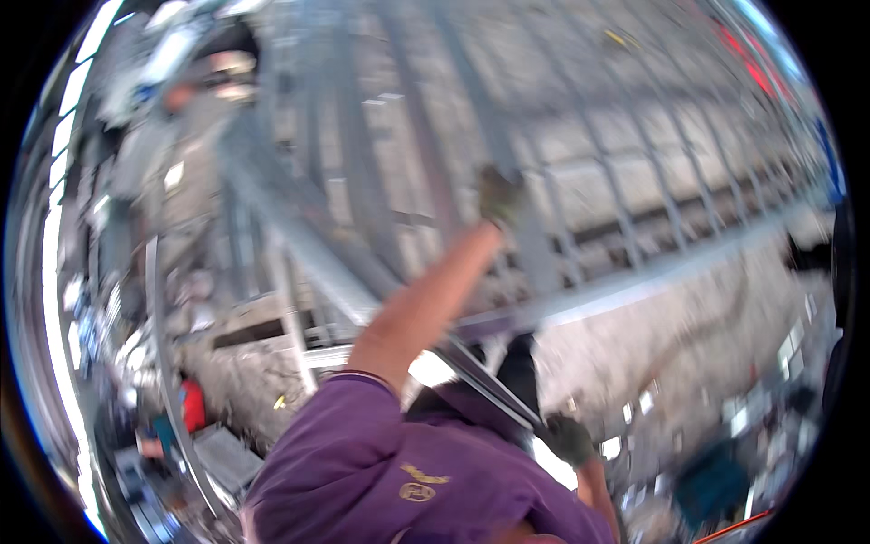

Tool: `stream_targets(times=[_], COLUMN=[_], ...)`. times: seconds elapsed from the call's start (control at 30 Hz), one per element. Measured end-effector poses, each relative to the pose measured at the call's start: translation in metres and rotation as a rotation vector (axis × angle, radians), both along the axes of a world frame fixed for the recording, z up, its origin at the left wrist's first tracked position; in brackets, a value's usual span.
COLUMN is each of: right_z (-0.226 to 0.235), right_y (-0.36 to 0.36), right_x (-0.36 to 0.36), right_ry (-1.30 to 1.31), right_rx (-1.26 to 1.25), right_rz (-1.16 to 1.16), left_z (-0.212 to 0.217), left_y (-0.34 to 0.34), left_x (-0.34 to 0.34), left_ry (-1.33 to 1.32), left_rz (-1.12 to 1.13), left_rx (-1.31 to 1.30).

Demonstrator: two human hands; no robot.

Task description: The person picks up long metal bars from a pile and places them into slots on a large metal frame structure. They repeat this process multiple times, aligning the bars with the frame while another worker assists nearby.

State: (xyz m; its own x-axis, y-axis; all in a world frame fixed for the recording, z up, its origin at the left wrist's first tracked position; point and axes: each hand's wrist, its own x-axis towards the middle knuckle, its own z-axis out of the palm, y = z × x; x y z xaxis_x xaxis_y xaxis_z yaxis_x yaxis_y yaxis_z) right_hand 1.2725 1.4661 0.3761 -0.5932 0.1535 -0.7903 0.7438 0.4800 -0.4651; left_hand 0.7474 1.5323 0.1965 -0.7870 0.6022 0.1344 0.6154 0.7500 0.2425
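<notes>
My left hand, in a dark glove, reaches forward over a large grey metal frame with several parallel bars. It lies at one wide bar; motion blur hides its fingers and whether they grip it. Lower down, beside my body, my right hand, also gloved, is closed at the near end of a long thin metal bar. That bar slants away up and to the left, toward the frame's near edge rail. A thick grey beam crosses diagonally left of my left forearm.
Another person, blurred, is at the far left. A red object and a grey box sit at the lower left. Clutter surrounds a dark teal container at the lower right. Dusty concrete floor shows beyond the frame's near rail.
</notes>
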Motion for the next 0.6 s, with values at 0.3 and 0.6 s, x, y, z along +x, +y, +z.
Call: stream_targets(times=[0.3,0.6], right_z=[-0.017,-0.014], right_y=[-0.043,-0.041], right_x=[-0.052,-0.058], right_ry=[0.382,0.349], right_rx=[0.114,0.199], right_rz=[-0.078,-0.015], left_z=[0.204,0.152], left_y=[-0.259,-0.369], left_x=[0.086,0.152], left_ry=[-0.174,-1.369], left_rz=[0.460,0.841], left_rx=[0.501,0.491])
